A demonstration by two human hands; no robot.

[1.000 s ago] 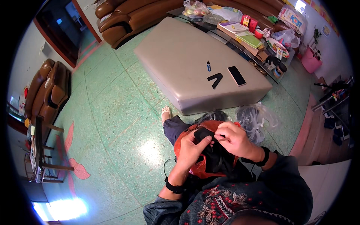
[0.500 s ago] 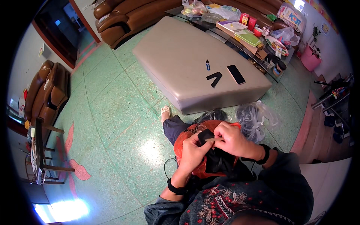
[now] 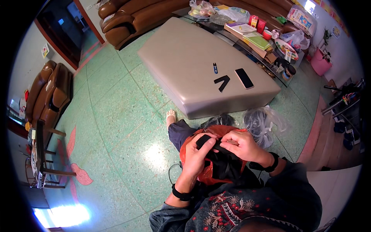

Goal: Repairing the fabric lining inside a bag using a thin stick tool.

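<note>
Over my lap, my left hand pinches a black fabric strip between thumb and fingers. Close beside it on the right, my right hand has its thumb and fingertips pressed together on the same black material. What lies right between the fingertips is partly hidden. Beneath both hands sits an orange-red plastic bag with black fabric pieces heaped in it. A black band circles each wrist.
Ahead stands a beige padded ottoman carrying blue-handled thread snips, a bent black strip and a phone. Clear plastic bags lie at its foot. Behind it, a cluttered glass table holds books and food.
The black strip has turned and tilted in my left fingers. My right hand has shifted slightly down, and the tan strip that showed at its fingertips is no longer visible.
</note>
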